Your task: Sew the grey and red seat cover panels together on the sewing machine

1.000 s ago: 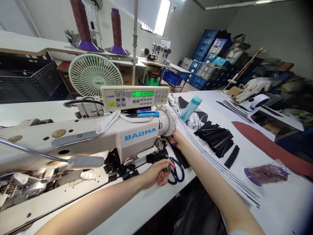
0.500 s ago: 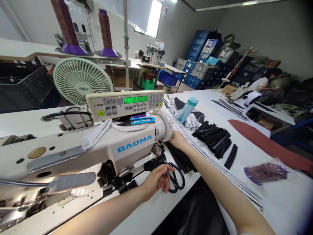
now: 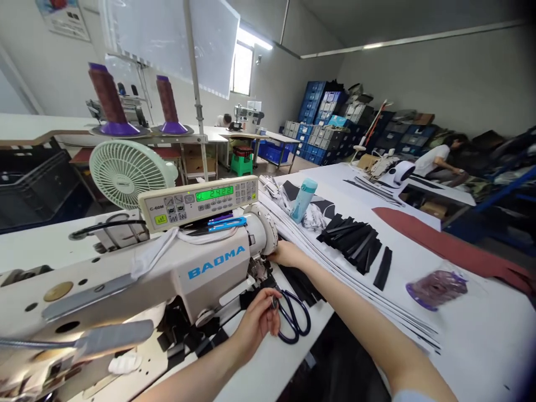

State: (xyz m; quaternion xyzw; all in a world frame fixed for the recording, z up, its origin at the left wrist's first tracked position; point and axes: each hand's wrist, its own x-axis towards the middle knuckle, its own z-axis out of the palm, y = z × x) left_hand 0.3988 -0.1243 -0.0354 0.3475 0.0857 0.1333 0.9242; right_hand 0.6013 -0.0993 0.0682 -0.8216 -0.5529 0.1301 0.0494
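My left hand (image 3: 258,319) is closed in a pinch over the white table edge, below the end of the sewing machine head (image 3: 218,268). Between its thumb and fingers sits a small round metal bobbin (image 3: 274,302). Dark-handled scissors (image 3: 296,321) lie just right of those fingers, their blades hidden. My right hand (image 3: 288,254) reaches to the machine's end, just under the pale handwheel (image 3: 268,229). Its fingertips are hidden behind the machine, so their grip does not show. Black strips (image 3: 299,282) lie beneath my right wrist.
Black fabric strips (image 3: 355,240), a light-blue bottle (image 3: 304,200) and a bagged thread cone (image 3: 438,289) stand or lie on the right-hand table. A green fan (image 3: 128,174) is behind the control panel (image 3: 201,202). A person (image 3: 435,159) sits at the far right.
The view has tilted up and turned, so everything sits further left and mostly lower. Both hands keep nearly the same places at the machine; the left still pinches the bobbin.
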